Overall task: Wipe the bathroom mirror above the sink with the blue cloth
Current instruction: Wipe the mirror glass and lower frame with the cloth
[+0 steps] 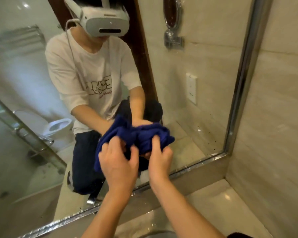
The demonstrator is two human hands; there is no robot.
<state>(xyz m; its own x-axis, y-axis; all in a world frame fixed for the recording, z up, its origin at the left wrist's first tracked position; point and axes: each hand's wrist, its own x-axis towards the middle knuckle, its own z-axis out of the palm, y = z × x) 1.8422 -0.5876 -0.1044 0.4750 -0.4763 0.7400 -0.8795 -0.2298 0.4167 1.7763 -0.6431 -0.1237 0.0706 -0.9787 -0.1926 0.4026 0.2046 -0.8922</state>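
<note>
Two hands, the left hand (pixel 118 164) and right hand (pixel 159 158), bunch the blue cloth (pixel 136 136), fingers curled round it, near the mirror (pixel 205 100)'s bottom edge. Next, I think, press it flat on the glass.

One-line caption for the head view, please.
Both hands, left hand and right hand, bunch the blue cloth before the mirror.

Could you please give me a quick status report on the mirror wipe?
Left hand and right hand both grip the blue cloth, bunched. Cloth at the mirror; contact unclear. Nothing in the way.
</note>
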